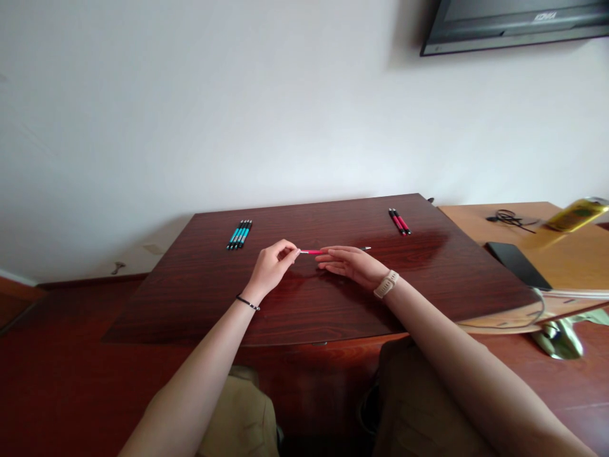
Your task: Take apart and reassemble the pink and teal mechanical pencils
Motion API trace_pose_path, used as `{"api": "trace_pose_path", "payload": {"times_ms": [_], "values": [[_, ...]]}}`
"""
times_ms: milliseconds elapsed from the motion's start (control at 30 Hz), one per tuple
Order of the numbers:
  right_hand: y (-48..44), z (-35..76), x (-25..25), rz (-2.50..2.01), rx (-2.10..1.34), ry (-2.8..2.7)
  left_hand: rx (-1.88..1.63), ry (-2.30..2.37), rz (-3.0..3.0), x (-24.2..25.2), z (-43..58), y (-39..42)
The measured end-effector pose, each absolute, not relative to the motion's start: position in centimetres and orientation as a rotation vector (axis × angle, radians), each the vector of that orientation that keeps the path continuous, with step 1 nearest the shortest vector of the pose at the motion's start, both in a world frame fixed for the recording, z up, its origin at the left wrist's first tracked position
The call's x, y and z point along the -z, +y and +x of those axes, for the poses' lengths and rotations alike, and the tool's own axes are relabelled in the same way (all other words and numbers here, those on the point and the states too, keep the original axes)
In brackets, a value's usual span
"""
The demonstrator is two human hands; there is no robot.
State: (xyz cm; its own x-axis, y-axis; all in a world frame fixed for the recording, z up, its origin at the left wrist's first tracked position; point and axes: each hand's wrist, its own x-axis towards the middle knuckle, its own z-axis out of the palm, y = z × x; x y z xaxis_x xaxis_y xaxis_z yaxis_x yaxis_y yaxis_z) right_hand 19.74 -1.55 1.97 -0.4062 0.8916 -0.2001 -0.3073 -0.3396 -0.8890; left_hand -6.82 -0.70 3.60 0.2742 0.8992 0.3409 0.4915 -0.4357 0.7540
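Above the middle of the dark wooden table, my left hand pinches one end of a slim pen with a pink barrel and pale end. The pen lies roughly level, pointing toward my right hand. That hand's fingers are stretched out and slightly apart, and they cover the pen's other end; whether they press on it I cannot tell. Just beyond the right hand a silver pen tip shows; whether it belongs to the same pen is hidden.
Several blue-and-black pens lie side by side at the table's left. Pink-and-black pens lie at the far right. A lighter side table holds a black cable, a dark flat object and a yellow can.
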Motion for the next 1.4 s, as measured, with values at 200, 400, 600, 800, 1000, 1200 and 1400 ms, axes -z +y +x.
{"api": "trace_pose_path", "payload": {"times_ms": [200,400,600,800,1000,1200,1400], "values": [[-1.8,18.8,-1.8,-0.786,-2.004,-0.862,-1.075,1.24,2.143,-3.6,-6.6,-0.8],[-1.7,19.1,-1.7,-0.787,-2.009,-0.822,-1.163,1.205,2.187,-4.1,-6.4,-1.0],[-1.5,18.9,-1.3,-0.846,-1.967,-0.833,-1.213,1.177,2.227,-4.7,-6.2,-1.4],[-1.2,19.0,-1.0,-0.916,-1.875,-0.862,-1.274,1.273,2.194,-4.3,-6.8,-1.0],[-1.0,19.5,-0.9,-1.012,-1.738,-0.968,-1.174,1.564,2.332,-3.5,-7.6,-1.1],[-0.7,19.7,-0.5,-1.103,-1.46,-1.291,-0.745,1.836,2.638,-3.0,-7.5,-2.1],[-0.6,19.7,-0.3,-1.239,-1.03,-1.675,-0.435,1.939,2.717,-2.5,-6.9,-2.4]]}}
